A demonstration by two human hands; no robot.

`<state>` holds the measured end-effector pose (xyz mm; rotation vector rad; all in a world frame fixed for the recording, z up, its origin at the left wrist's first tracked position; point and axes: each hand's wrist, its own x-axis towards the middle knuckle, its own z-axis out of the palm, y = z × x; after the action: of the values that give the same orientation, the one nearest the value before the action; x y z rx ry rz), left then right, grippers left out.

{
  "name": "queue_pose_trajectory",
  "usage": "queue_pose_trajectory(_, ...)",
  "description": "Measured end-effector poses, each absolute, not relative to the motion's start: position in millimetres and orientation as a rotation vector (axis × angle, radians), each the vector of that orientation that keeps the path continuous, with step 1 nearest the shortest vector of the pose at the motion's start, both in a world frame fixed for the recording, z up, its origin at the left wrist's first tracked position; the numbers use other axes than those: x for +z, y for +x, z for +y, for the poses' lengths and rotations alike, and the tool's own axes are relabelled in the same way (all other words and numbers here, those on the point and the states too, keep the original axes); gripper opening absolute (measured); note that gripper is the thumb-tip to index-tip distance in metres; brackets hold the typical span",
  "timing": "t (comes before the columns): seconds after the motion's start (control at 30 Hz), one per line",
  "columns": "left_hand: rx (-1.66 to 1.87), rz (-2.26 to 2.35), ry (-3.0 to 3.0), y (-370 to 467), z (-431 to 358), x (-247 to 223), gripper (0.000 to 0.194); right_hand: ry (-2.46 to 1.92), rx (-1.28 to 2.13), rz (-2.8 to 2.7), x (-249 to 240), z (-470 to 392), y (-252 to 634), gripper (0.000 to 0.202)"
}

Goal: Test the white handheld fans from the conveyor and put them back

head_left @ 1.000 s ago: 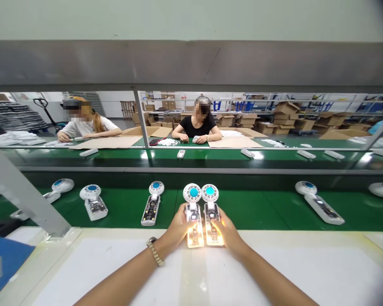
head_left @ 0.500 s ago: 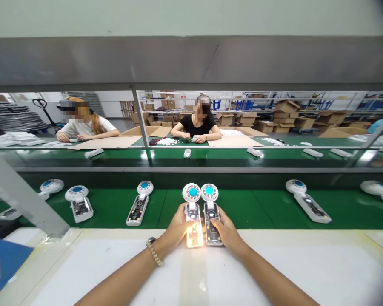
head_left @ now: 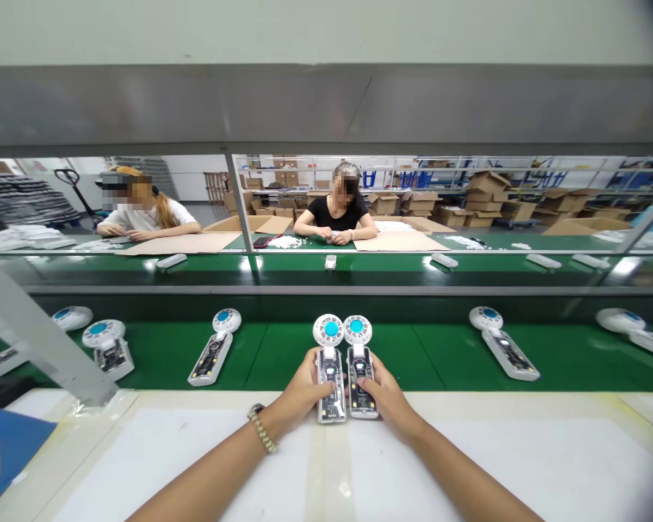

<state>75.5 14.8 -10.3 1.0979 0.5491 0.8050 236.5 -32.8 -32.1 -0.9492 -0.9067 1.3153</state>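
Both hands gripping a unit each: left hand fingers wrap one clear-handled white fan with blue hub, right hand its twin, side by side at the bench edge. Looks like a check step; next probably calls for thumbs on the buttons.

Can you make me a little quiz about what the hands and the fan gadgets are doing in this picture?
1. True or false: the two fan gadgets being held are glowing yellow.
2. How many fan gadgets does each hand hold?
3. The gadgets lying loose rest on: A) a green belt, B) a blue tray, C) the floor.

Key:
1. False: the left gadget and right gadget are unlit.
2. One each: left hand, right hand.
3. A, the green belt.
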Motion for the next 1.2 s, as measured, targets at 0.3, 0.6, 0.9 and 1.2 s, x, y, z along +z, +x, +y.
queue_pose_trajectory(0.3, 0.777, 0.531, 1.143, 74.7, 14.8, -8.9, 0.060, -0.925, 1.297, -0.944, -35.7, -32.4, 236.7, 0.060)
queue_pose_trajectory(0.6, 0.774, 0.542, 1.127, 76.0, 13.2, -6.5, 0.063, -0.929, 1.293, -0.954, -33.4, -34.0, 237.2, 0.064)
queue_pose_trajectory(0.9, 0.769, 0.567, 1.104, 76.4, 10.7, -3.6, 0.065, -0.922, 1.274, -0.973, -34.3, -34.0, 237.4, 0.063)
queue_pose_trajectory(1.2, 0.764, 0.607, 1.049, 75.2, 9.3, -2.3, 0.063, -0.925, 1.311, -0.941, -32.4, -35.0, 236.0, 0.063)
